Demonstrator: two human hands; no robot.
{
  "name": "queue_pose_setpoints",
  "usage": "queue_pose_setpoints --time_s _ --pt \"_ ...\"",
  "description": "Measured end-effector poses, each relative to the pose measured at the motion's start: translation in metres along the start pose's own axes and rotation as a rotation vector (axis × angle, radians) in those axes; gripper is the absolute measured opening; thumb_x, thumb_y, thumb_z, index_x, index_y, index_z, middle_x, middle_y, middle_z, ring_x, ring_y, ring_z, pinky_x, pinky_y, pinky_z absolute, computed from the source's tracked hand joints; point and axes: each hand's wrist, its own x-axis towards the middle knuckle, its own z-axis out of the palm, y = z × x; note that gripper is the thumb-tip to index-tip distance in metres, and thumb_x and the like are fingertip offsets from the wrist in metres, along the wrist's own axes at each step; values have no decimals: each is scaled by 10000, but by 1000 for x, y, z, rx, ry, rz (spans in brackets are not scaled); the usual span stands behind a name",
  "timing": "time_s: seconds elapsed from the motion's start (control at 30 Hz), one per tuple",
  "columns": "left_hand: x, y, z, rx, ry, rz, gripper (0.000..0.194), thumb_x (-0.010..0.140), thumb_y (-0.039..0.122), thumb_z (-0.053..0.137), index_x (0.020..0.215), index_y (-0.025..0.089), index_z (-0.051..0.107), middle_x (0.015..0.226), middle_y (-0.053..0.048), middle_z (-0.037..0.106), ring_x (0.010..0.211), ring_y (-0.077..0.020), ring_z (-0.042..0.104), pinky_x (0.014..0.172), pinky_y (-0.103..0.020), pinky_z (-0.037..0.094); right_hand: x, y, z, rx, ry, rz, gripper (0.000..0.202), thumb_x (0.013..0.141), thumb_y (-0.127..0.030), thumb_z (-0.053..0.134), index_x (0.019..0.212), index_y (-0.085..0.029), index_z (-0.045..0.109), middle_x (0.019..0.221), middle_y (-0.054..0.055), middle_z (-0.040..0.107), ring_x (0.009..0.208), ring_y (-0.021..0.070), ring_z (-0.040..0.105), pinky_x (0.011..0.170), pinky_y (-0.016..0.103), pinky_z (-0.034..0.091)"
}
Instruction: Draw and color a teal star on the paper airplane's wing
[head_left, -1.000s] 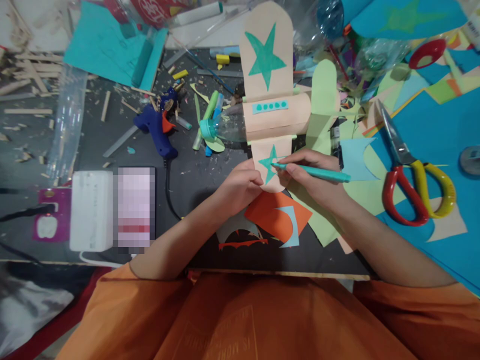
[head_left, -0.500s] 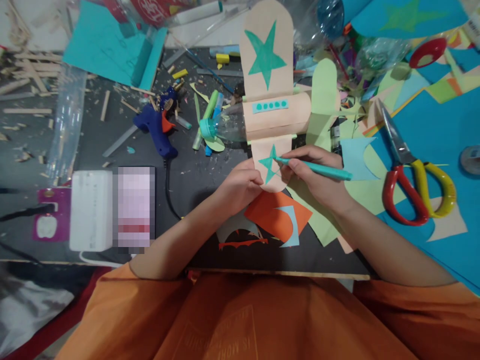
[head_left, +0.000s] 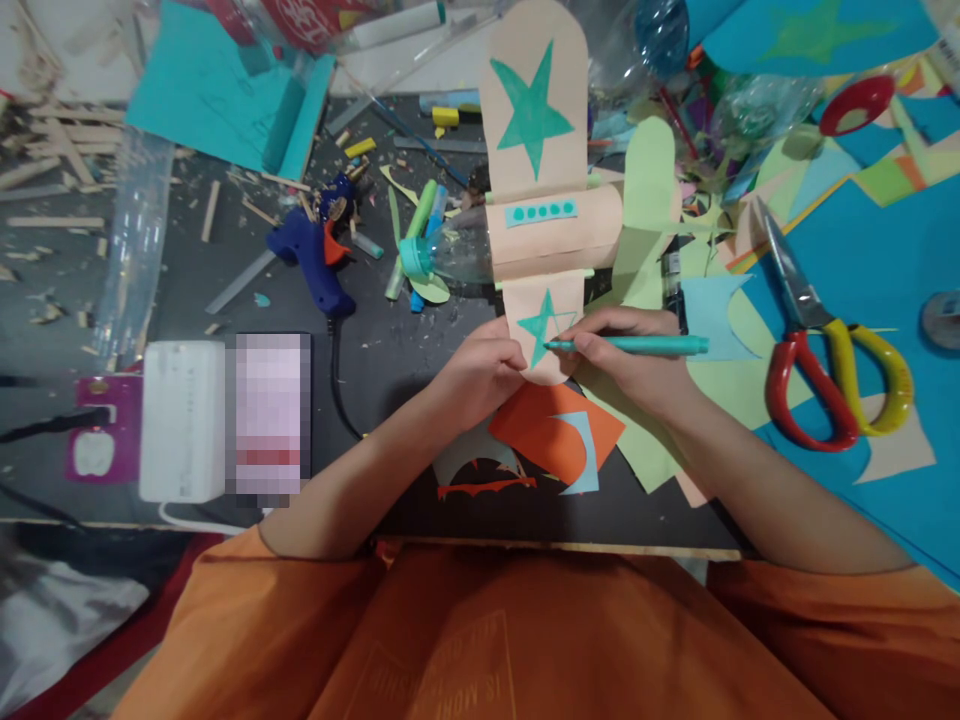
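A model plane made from a clear bottle wrapped in peach paper (head_left: 553, 232) lies on the dark table, its teal cap (head_left: 412, 257) pointing left. Its far wing carries a filled teal star (head_left: 531, 105). The near wing (head_left: 547, 330) carries a partly coloured teal star. My left hand (head_left: 480, 370) pinches the near wing's left edge. My right hand (head_left: 637, 365) grips a teal marker (head_left: 637, 345), tip on the lower part of that star. A light green paper tail (head_left: 649, 185) sticks up at the plane's right end.
Red and yellow scissors (head_left: 817, 350) lie on blue paper at the right. A blue glue gun (head_left: 311, 255) lies left of the plane, its cord running toward me. A white box (head_left: 182, 420) and a phone (head_left: 271, 415) sit at left. Orange paper scraps (head_left: 555, 430) lie under my hands.
The marker has swung from a slant to nearly level, and its tip has slid down and a little left on the near wing's star. My left hand stays put.
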Motion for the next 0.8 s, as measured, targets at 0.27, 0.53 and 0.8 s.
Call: queue_pose_setpoints --time_s 0.27,0.53,0.8 --pt "-1 2 1 8 -11 5 244 492 122 597 724 171 653 786 -36 737 868 -204 685 724 -267 458 3 5 -1 36 120 -76 67 816 -254 761 751 -239 766 622 -17 714 566 143 664 545 285 570" --pt "0 0 -1 -11 -21 -4 306 477 120 601 770 183 665 829 -41 768 978 -255 713 824 -311 502 0 -2 1 -9 38 -26 90 807 -249 752 718 -245 767 615 -17 718 575 144 672 550 280 577" --pt "0 1 0 19 -34 13 289 495 131 593 772 176 659 794 -39 719 888 -224 676 806 -312 478 4 3 -1 3 126 -64 89 799 -262 740 711 -252 743 566 -27 672 519 144 634 534 303 570"
